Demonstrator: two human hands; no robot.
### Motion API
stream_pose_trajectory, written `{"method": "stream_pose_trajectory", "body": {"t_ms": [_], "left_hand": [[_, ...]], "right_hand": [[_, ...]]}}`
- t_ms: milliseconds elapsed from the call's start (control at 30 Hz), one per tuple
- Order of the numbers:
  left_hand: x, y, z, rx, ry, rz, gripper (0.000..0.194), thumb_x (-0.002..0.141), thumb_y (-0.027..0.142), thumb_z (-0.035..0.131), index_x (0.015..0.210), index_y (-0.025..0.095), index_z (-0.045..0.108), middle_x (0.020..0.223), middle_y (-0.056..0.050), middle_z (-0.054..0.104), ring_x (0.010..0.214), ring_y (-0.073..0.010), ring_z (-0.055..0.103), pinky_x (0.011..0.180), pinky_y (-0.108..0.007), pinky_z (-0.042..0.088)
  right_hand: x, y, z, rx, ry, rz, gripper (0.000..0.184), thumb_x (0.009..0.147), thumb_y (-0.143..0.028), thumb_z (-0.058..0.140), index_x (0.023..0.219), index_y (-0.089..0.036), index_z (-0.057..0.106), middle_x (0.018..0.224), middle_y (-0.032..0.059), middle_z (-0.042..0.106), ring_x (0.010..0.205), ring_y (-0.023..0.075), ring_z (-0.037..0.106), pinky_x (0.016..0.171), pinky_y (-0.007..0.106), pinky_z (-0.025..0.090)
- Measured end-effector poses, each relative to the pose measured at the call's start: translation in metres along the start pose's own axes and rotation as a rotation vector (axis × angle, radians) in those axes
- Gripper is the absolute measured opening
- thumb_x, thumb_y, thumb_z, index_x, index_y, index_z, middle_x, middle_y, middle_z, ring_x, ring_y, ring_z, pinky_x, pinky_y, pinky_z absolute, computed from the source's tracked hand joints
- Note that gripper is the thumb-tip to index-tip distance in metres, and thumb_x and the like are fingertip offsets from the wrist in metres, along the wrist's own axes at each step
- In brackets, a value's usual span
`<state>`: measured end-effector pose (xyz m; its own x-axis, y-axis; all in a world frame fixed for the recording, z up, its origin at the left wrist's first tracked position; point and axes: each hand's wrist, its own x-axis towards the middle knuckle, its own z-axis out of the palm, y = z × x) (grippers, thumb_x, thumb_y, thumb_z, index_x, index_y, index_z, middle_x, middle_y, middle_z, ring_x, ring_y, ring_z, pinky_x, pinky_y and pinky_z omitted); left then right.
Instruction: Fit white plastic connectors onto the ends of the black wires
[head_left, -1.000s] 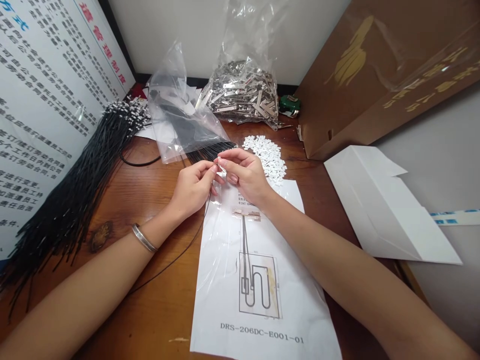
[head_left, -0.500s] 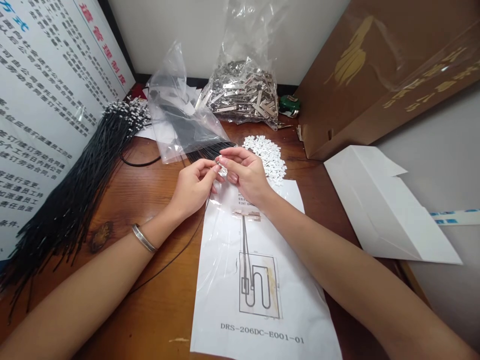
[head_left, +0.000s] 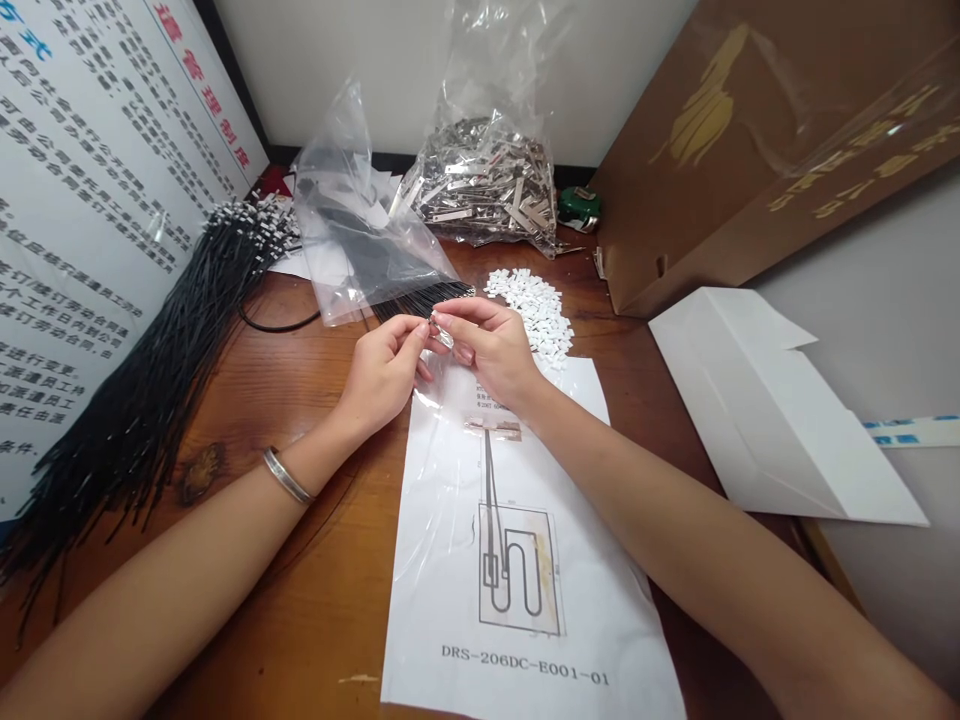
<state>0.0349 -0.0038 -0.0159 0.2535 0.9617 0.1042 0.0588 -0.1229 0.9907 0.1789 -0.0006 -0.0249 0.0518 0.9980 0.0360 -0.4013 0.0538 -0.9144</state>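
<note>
My left hand [head_left: 384, 365] is closed, thumb and forefinger pinching the end of a thin black wire [head_left: 319, 530] that trails toward the lower left. My right hand [head_left: 491, 345] meets it fingertip to fingertip, also in a pinch. A tiny shiny piece [head_left: 436, 327] shows between the fingertips; its exact kind is too small to tell. Just behind the hands lies a bundle of black wires [head_left: 424, 298] with metal tips, partly under a clear plastic bag [head_left: 345, 220]. A pile of small white plastic connector housings [head_left: 536, 315] sits beside my right hand.
A printed drawing sheet [head_left: 442, 560] in clear plastic lies below the hands. At left rests a large bundle of black wires [head_left: 142, 370] with white ends. Behind stand a bag of metal strips [head_left: 480, 190] and a green object [head_left: 579, 209]. A brown box [head_left: 697, 180] and folded white card [head_left: 772, 410] are right.
Both hands stay nearly in place, fingertips still together, with only a slight shift of the fingers. The trailing wire has moved a little and looks fainter.
</note>
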Motion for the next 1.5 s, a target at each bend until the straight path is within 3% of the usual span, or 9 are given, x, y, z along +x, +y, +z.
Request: {"method": "stream_pose_trajectory", "body": {"t_ms": [433, 1500], "left_hand": [[0.000, 0.001, 0.000, 0.016, 0.011, -0.009, 0.024, 0.087, 0.039, 0.064, 0.087, 0.016, 0.061, 0.078, -0.005, 0.076, 0.049, -0.0095, 0.062, 0.047, -0.020, 0.046], [0.002, 0.014, 0.000, -0.107, 0.022, -0.103, 0.014, 0.082, 0.023, 0.065, 0.073, 0.016, 0.057, 0.066, -0.003, 0.074, 0.041, -0.0087, 0.058, 0.044, -0.020, 0.041]], "right_hand": [[-0.001, 0.000, -0.001, -0.063, -0.003, 0.021, 0.027, 0.058, -0.035, 0.087, 0.073, -0.019, 0.071, 0.058, -0.0044, 0.058, 0.047, 0.0050, 0.039, 0.043, 0.023, 0.027], [-0.002, 0.000, -0.002, -0.139, -0.034, -0.006, 0.027, 0.061, -0.040, 0.086, 0.074, -0.019, 0.073, 0.061, -0.0023, 0.063, 0.047, 0.0058, 0.040, 0.044, 0.024, 0.029]]}}
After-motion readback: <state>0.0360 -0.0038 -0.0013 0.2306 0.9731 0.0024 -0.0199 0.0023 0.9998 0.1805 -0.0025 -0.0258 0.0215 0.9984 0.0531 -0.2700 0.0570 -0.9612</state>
